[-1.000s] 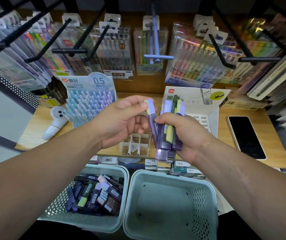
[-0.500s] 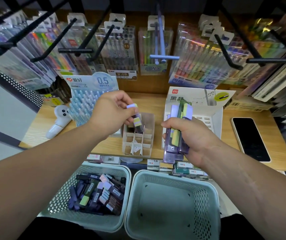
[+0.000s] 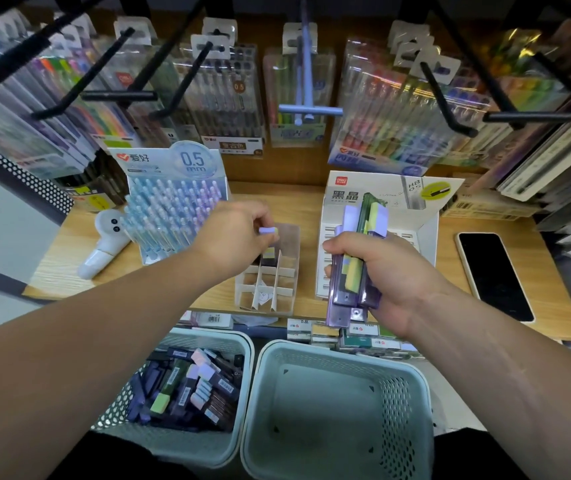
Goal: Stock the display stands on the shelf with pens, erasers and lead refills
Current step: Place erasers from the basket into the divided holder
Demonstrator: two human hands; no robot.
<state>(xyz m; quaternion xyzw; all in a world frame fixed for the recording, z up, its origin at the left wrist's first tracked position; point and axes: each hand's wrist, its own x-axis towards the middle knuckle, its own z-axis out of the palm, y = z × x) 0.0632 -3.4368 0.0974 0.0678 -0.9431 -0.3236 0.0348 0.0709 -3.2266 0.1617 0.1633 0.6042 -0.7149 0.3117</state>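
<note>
Over the basket (image 3: 180, 445) of spare cases, the right hand (image 3: 393, 271) is gripping a loose bundle of lead refills (image 3: 351, 275) that may be slipping, while the left hand (image 3: 232, 237) is pinching one refill (image 3: 269, 253) into the clear stand (image 3: 266, 289), which is sitting at the wooden shelf (image 3: 69, 275) edge and could be tipping, beneath hanging pen packs (image 3: 221, 98).

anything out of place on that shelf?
Two non-stock items: a phone lies flat at the right end of the shelf, and a white handheld gadget lies at the left end, beside the pen display. Nothing looks spilled or damaged.
</note>
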